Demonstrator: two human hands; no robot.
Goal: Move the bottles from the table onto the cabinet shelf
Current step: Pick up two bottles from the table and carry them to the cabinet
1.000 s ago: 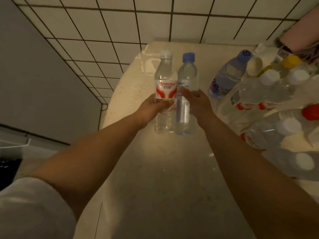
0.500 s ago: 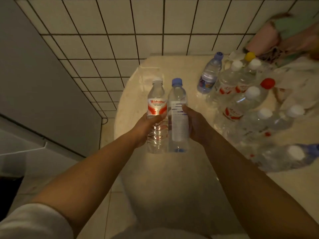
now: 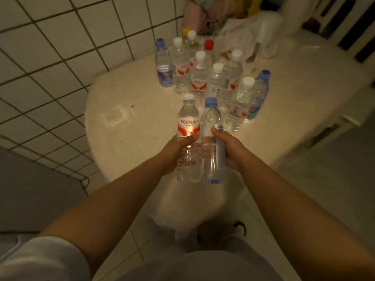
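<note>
View from a head camera looking down at two bare forearms reaching forward over the near edge of a pale, rounded table [image 3: 125, 138]. The left hand [image 3: 176, 151] grips a clear bottle with a white cap and a red and white label [image 3: 188, 138]; its thumb lies across the lower edge of the label and the other fingers curl round the far side, out of sight. The right hand [image 3: 229, 151] grips a clear bottle with a blue cap [image 3: 212, 142], thumb pressed on the front and fingers wrapped behind it. The two bottles are upright, side by side and touching, held above the table's near edge.

Farther back on the table stands a cluster of bottles [image 3: 199, 78], close together, most with white caps and red labels. A bottle with a pale blue cap [image 3: 163, 65] stands at the cluster's left, one with a red cap [image 3: 209, 46] and one with a yellow cap [image 3: 185, 32] at the far side, and another blue-capped bottle [image 3: 259, 92] at the right. Crumpled plastic bags [image 3: 247, 37] lie beyond the cluster.

A white tiled wall [image 3: 60, 57] rises to the left of the table. The person's white sleeve [image 3: 40, 258] shows at the near left, and a shoe [image 3: 240, 228] on the tiled floor below. No cabinet shelf can be made out
</note>
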